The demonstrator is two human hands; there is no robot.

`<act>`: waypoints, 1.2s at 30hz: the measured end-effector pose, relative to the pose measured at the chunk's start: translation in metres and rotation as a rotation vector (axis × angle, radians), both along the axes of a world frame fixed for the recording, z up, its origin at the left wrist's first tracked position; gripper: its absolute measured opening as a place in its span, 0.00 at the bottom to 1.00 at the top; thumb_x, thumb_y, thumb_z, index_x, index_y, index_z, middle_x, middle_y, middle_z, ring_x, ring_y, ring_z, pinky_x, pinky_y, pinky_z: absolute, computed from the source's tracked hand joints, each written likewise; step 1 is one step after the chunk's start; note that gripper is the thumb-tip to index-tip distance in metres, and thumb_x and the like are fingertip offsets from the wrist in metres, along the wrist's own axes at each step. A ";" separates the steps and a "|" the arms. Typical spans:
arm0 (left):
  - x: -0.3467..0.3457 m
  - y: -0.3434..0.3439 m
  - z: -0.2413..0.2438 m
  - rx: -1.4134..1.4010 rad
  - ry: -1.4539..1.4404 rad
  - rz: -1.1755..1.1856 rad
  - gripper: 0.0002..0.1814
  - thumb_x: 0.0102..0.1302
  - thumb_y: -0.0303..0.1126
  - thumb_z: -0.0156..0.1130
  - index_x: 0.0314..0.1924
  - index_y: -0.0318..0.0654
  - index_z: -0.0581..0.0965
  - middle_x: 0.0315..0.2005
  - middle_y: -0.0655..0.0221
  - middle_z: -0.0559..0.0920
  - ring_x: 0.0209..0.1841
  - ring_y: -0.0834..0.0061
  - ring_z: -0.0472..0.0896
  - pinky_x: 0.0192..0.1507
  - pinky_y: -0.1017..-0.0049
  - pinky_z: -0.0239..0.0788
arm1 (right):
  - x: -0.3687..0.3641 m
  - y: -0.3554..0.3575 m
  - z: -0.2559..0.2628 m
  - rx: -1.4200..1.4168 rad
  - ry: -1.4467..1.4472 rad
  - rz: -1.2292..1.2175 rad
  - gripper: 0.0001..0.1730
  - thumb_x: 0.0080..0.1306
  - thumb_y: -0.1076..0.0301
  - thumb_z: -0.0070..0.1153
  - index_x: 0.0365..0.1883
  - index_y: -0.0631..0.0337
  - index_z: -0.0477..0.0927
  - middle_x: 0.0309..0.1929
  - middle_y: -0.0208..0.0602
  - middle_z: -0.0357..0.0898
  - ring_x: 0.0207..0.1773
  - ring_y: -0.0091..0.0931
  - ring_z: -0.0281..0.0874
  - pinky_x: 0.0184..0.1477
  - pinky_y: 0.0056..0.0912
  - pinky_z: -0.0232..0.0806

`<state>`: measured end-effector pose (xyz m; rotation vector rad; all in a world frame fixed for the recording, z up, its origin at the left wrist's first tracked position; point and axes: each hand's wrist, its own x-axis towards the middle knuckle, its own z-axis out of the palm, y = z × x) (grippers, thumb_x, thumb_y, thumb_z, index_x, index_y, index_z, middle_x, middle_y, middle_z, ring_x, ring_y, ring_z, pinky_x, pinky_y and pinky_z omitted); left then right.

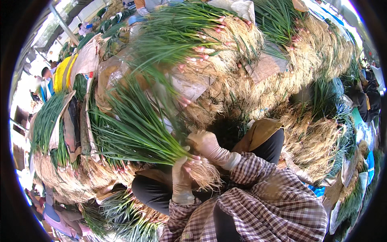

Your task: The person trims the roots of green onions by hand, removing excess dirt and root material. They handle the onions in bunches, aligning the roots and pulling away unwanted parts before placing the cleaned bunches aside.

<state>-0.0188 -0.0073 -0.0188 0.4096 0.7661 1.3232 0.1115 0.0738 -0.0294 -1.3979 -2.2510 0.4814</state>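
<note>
My left hand (pixel 181 178), in a pale thin glove, grips a bunch of green onions (pixel 151 133) just above the pinkish bulbs. The long green leaves fan out to the upper left, and the pale stringy roots hang to the lower right. Right above it, my right hand (pixel 204 143), gloved too, is curled with its fingers bent. Blurred green leaves pass beside its fingertips; whether it holds them cannot be told. Past the hands, a few stalks with pink bulbs (pixel 184 101) lie with their roots on a large heap.
A big heap of green onions (pixel 181 33) with tangled roots (pixel 239 93) rises in front. More bunches (pixel 45 127) stand at the left among cloth and sacking. Another root pile (pixel 314 145) is at the right. Below left lie loose onions (pixel 130 214). Other people sit near the picture's rim.
</note>
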 end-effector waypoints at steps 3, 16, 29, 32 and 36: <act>-0.006 0.000 -0.014 -0.054 0.014 0.030 0.20 0.58 0.30 0.58 0.49 0.25 0.72 0.27 0.53 0.81 0.32 0.65 0.82 0.45 0.73 0.73 | -0.006 0.007 -0.033 0.135 0.428 -0.146 0.10 0.62 0.61 0.56 0.34 0.59 0.79 0.29 0.41 0.80 0.30 0.36 0.79 0.34 0.33 0.71; -0.005 -0.013 -0.001 0.190 -0.288 0.060 0.24 0.58 0.36 0.57 0.52 0.29 0.72 0.46 0.54 0.77 0.45 0.60 0.78 0.47 0.66 0.73 | -0.022 0.011 0.001 -1.328 1.425 0.200 0.10 0.66 0.66 0.56 0.38 0.64 0.79 0.21 0.26 0.76 0.20 0.14 0.68 0.22 0.15 0.60; -0.012 -0.016 -0.007 0.124 -0.433 0.004 0.21 0.57 0.36 0.59 0.49 0.32 0.73 0.47 0.56 0.77 0.49 0.58 0.78 0.53 0.50 0.71 | 0.010 -0.001 -0.012 -0.107 0.754 0.390 0.27 0.70 0.47 0.44 0.59 0.56 0.70 0.43 0.40 0.80 0.42 0.35 0.79 0.38 0.37 0.71; -0.026 -0.017 0.005 0.171 -0.460 -0.091 0.17 0.58 0.34 0.60 0.46 0.38 0.73 0.45 0.63 0.75 0.42 0.65 0.77 0.47 0.56 0.74 | 0.009 -0.005 0.008 -1.070 0.807 0.477 0.22 0.70 0.49 0.48 0.37 0.61 0.78 0.20 0.24 0.68 0.21 0.17 0.61 0.24 0.21 0.57; -0.058 -0.014 0.045 0.434 -0.489 -0.266 0.14 0.58 0.31 0.61 0.44 0.44 0.70 0.45 0.74 0.69 0.39 0.76 0.71 0.41 0.68 0.65 | 0.053 0.015 0.019 -1.071 0.484 0.533 0.19 0.67 0.51 0.52 0.32 0.58 0.79 0.18 0.25 0.72 0.19 0.18 0.66 0.24 0.23 0.61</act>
